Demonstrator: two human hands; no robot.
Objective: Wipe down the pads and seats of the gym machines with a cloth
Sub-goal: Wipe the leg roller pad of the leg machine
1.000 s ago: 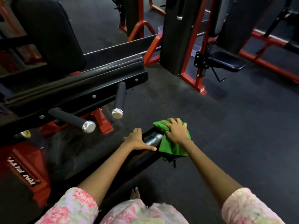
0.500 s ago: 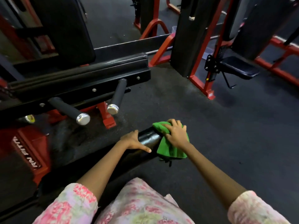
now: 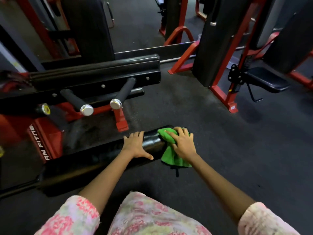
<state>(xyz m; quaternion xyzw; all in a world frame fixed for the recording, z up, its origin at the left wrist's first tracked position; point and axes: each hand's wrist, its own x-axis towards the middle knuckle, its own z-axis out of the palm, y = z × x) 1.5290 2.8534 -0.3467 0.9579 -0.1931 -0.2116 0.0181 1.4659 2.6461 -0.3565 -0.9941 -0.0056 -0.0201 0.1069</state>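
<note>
The black roller pad (image 3: 152,144) lies low over the floor (image 3: 237,150), its long axis running from lower left to upper right. My left hand (image 3: 134,145) rests spread on it. My right hand (image 3: 183,143) presses the green cloth (image 3: 171,156), fingers spread, over the pad's upper-right end.

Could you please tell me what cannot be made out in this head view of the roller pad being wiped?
- End of the black cylindrical roller pad: covered by the green microfibre cloth and the right hand.
- Pad surface under the left hand: hidden by the palm.
- White lettering on the red machine frame: partly cut off.
- Black padded seat of the far machine: too dark to judge clean or not.
</note>
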